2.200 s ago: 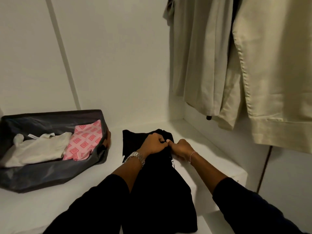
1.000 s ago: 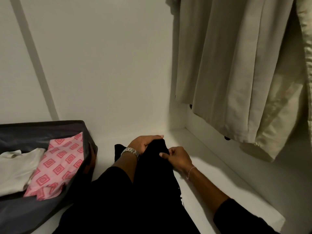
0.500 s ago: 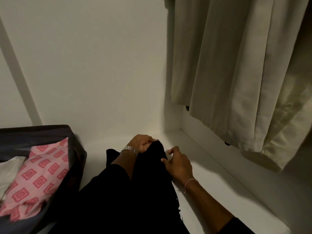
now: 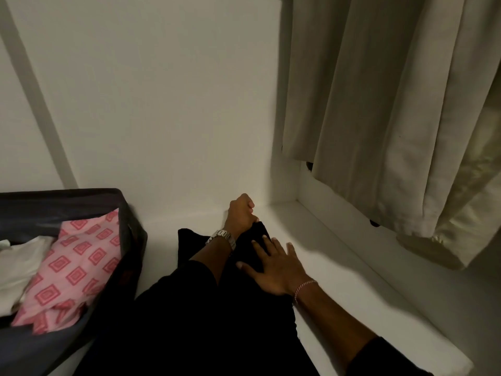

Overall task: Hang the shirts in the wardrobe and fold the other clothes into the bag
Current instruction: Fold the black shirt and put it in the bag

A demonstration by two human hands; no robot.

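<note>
Black garment (image 4: 244, 308) lies along a white shelf (image 4: 339, 294) in front of you, running from your lap toward the back wall. Your left hand (image 4: 241, 215), watch (image 4: 222, 238) on the wrist, curls its fingers round the garment's far end, pinching the cloth. Your right hand (image 4: 273, 270) rests flat on the garment just behind it, fingers spread and straight. At your left a dark bag (image 4: 130, 240) stands open on the shelf, holding a pink patterned cloth (image 4: 73, 270) and a white cloth (image 4: 19, 267) side by side. Beige shirts (image 4: 379, 104) hang at upper right.
</note>
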